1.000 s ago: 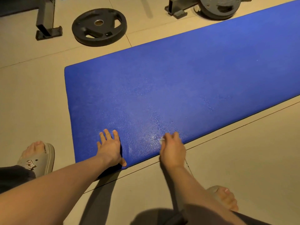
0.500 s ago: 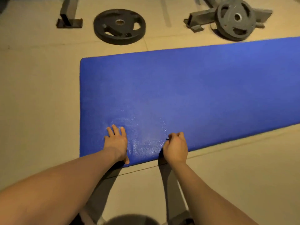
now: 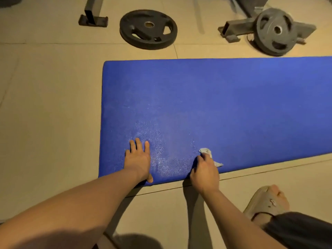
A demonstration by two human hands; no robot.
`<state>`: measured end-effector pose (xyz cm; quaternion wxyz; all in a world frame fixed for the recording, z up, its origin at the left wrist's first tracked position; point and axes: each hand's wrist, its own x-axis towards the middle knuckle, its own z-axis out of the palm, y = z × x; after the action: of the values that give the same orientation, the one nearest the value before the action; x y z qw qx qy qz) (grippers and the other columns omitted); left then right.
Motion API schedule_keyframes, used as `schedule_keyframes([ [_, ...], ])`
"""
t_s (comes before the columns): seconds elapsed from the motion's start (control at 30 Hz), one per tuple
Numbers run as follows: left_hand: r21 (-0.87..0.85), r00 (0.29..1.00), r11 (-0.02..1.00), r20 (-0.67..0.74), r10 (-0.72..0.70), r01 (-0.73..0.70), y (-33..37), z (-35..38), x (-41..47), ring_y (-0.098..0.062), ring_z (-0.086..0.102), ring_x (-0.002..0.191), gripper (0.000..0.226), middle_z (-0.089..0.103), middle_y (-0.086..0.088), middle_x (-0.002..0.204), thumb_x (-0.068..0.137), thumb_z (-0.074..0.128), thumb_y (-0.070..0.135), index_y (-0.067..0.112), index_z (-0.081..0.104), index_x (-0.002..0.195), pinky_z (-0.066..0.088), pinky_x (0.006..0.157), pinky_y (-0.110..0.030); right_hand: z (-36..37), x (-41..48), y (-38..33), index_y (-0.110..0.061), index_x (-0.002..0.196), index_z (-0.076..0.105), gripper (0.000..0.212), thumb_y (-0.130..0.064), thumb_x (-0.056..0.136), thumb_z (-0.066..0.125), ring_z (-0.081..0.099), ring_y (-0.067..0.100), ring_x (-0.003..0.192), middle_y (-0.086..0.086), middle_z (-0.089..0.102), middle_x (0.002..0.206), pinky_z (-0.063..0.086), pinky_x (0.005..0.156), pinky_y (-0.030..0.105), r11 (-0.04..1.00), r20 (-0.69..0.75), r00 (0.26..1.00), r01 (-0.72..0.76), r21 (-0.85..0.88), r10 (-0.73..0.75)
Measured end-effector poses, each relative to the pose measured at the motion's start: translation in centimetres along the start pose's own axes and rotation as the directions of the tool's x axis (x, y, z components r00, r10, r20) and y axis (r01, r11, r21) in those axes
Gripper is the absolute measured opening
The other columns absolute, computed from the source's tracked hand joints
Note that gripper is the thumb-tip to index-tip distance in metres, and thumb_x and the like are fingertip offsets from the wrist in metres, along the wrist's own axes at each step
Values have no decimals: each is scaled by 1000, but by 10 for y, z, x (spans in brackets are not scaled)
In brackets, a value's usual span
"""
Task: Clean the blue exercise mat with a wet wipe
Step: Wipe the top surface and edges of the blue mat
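The blue exercise mat (image 3: 224, 105) lies flat on the tan floor and runs off the right edge of view. A damp, shiny patch shows near its front left corner. My left hand (image 3: 138, 159) presses flat on the mat with straight fingers, close to the front edge. My right hand (image 3: 204, 169) grips a crumpled white wet wipe (image 3: 206, 151) against the mat near the front edge, to the right of the damp patch. Part of the wipe sticks out past my fingers.
A black weight plate (image 3: 148, 29) lies flat on the floor beyond the mat. A second plate (image 3: 275, 31) leans on a metal frame (image 3: 233, 28) at the back right. A rack foot (image 3: 92, 18) stands back left. My sandalled right foot (image 3: 267, 202) is near the mat's front edge.
The view has swung so the mat lies more square to me. My right hand has shifted slightly right with the wipe, which now shows beyond my fingers. My left hand stays pressed in place.
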<state>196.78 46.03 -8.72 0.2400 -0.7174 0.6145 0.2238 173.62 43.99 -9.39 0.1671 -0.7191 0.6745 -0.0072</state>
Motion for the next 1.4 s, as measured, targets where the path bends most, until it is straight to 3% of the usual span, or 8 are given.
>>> schedule_keyframes([
  [0.27,-14,1000,1000,3,-4,4,0,2,5,-47,-10,154,150,-14,-26,166,64,84,71,12,-15,160,16,123,-56,2,-5,35,-9,134,50,51,-10,86,66,50,33,125,10,40,155,50,101,46,997,-156,986,-52,63,61],
  [0.4,-21,1000,1000,15,-11,11,1,1,5,-47,-11,154,150,-15,-25,166,64,85,69,13,-16,160,15,124,-56,3,8,35,-4,126,56,40,-16,89,64,53,36,113,18,54,130,49,92,48,956,-151,948,-263,130,281],
  [0.57,1,999,1000,38,-28,28,5,-2,4,-49,-10,153,151,-15,-27,166,64,86,67,10,-16,160,17,124,-57,3,20,32,0,115,63,29,-7,87,63,51,38,110,20,55,121,46,91,47,935,-138,931,-313,168,337],
  [0.77,60,997,997,49,-57,54,14,-8,5,-52,-6,153,149,-13,-30,165,67,85,64,6,-15,159,22,124,-56,17,18,-8,-9,112,61,25,1,89,61,50,15,100,-3,53,110,45,85,25,969,-76,995,-42,245,62],
  [0.93,78,997,995,47,-67,63,15,-7,6,-51,-6,153,149,-12,-29,165,67,85,65,5,-17,159,24,123,-54,44,0,-55,-2,130,60,47,-14,84,67,54,29,111,13,56,135,48,100,41,954,-28,954,298,40,-297],
  [1.07,67,996,995,50,-71,68,15,-7,5,-50,-6,153,151,-13,-29,165,65,85,66,6,-17,159,23,123,-54,45,-15,-50,7,153,29,66,-22,98,52,19,43,151,30,19,162,17,122,58,887,136,922,386,-254,-363],
  [1.27,57,998,997,43,-53,51,13,-8,4,-50,-4,153,151,-11,-28,165,64,85,67,8,-15,159,25,123,-53,24,14,30,9,141,50,60,-30,96,55,42,41,140,28,46,149,34,113,60,957,-54,996,58,-283,-76],
  [1.4,54,998,997,30,-51,50,12,-7,5,-49,-3,153,151,-10,-27,166,63,86,68,9,-14,159,26,123,-53,14,38,62,9,139,52,58,-33,100,50,37,39,143,24,43,153,29,115,58,967,-89,995,-72,-244,52],
])
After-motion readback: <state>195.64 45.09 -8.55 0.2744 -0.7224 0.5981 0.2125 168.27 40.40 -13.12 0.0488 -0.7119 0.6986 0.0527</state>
